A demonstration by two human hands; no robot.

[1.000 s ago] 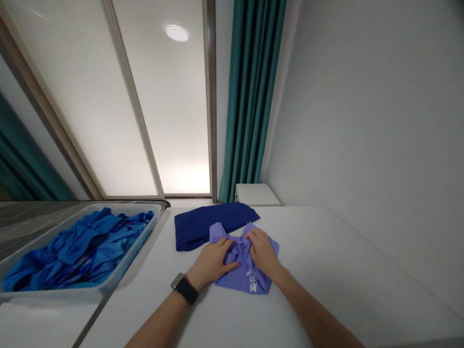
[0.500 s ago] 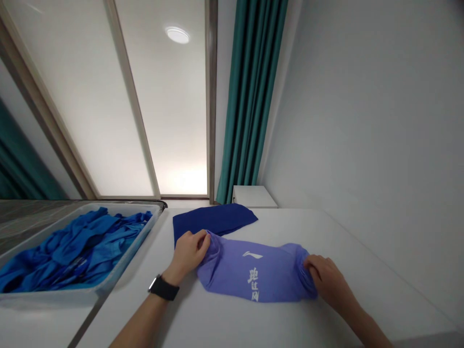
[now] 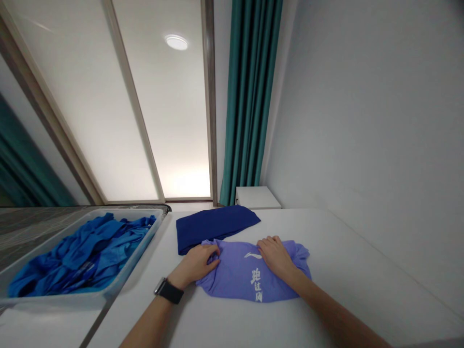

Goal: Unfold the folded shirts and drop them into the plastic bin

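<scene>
A folded purple shirt with a white logo and white characters lies on the white table in front of me. My left hand, with a dark watch on its wrist, rests on the shirt's left end, thumb and fingers apart. On the upper middle of the shirt, beside the logo, my right hand lies with its fingers stretched out over the cloth. Just behind the shirt's left part is a folded dark blue garment; neither hand is on it.
At the left, a translucent plastic bin holds a heap of blue clothes. A small white cabinet stands beyond the table's far edge, by a green curtain. A white wall runs along the right.
My right hand has let go of the shirt's right end and moved left onto its upper middle. My left hand has loosened from a pinch and lies on the left end.
</scene>
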